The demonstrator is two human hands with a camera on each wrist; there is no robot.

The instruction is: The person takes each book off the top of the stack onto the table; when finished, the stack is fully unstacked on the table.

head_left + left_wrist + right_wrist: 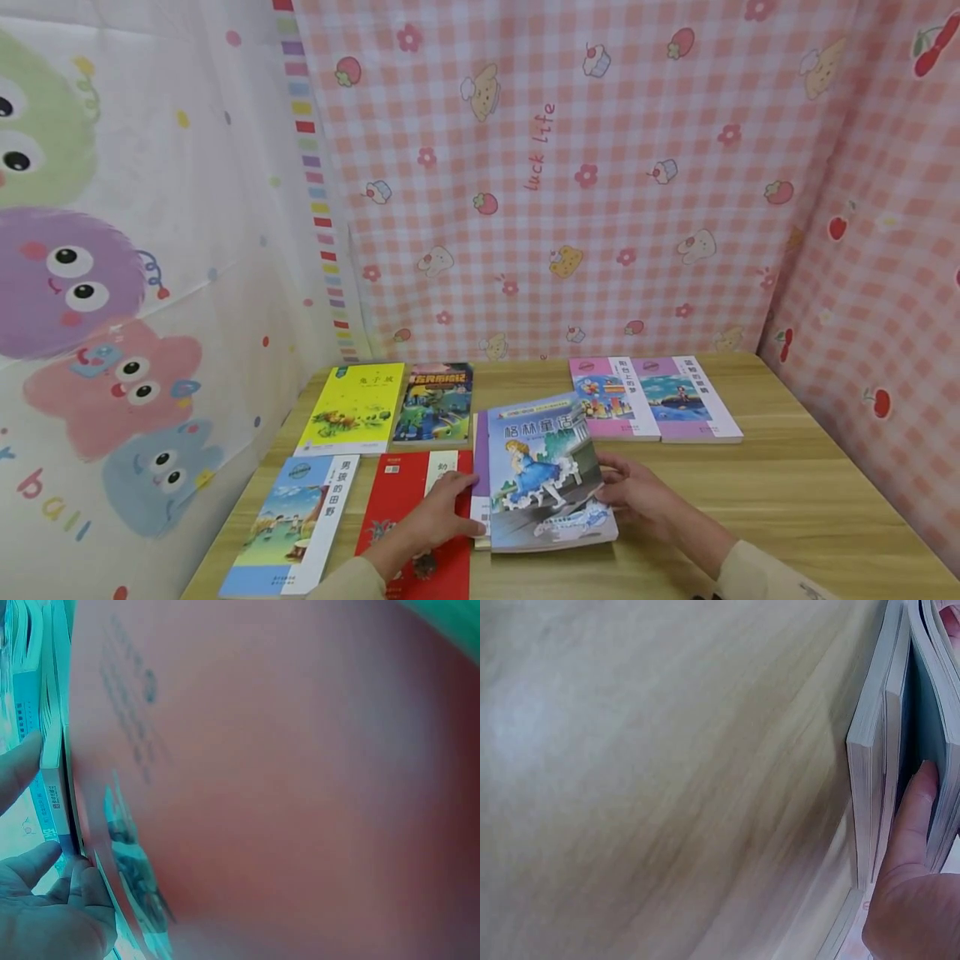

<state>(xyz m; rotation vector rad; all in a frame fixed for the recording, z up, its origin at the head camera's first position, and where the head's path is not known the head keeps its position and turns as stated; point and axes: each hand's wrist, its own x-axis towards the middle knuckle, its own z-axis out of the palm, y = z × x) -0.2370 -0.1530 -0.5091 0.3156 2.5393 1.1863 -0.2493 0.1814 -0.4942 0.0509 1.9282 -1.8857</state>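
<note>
A storybook (pixel 543 475) with a girl in a blue dress on its cover lies slightly askew over a purple-covered book (pixel 482 467). My right hand (pixel 637 492) holds the storybook by its right edge. In the right wrist view a finger (pixel 919 802) reaches into a gap under the raised top book, with more books below. My left hand (pixel 438 521) is at the pile's left side, over a red book (pixel 386 500). In the left wrist view its fingers (pixel 56 911) pinch the edge of the book under the storybook.
A yellow book (pixel 352 408) and a dark game-style book (pixel 435 404) lie at the back left, a light-blue book (pixel 292 525) at the front left. Two pink-purple books (pixel 611 400) lie side by side at the back right. Patterned cloths (pixel 562 208) surround the wooden table (pixel 795 492).
</note>
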